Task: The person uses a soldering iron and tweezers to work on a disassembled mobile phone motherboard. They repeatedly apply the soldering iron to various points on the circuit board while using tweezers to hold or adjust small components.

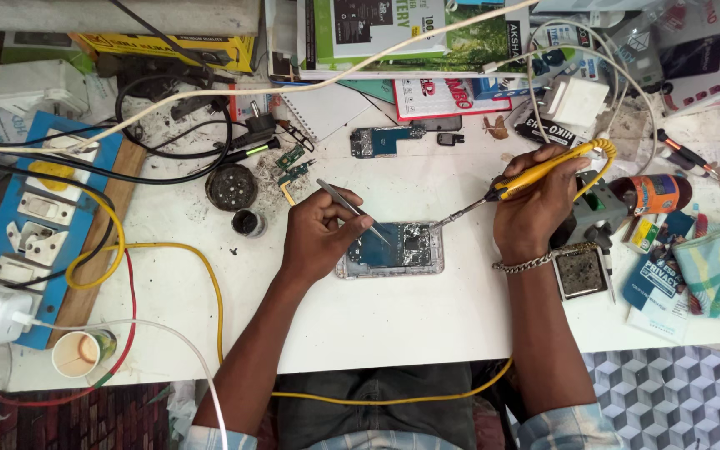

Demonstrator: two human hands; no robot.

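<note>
Notably, soldering iron (535, 172) tip left-down, tweezers (352, 208) diagonal

Bare forearms run in from six o'clock, light blue checked sleeves rolled up near the elbows at the bottom edge. A silver chain bracelet (529, 264) circles the right wrist, four o'clock of centre. Dark trousers, possibly grey, show between the arms.
</note>
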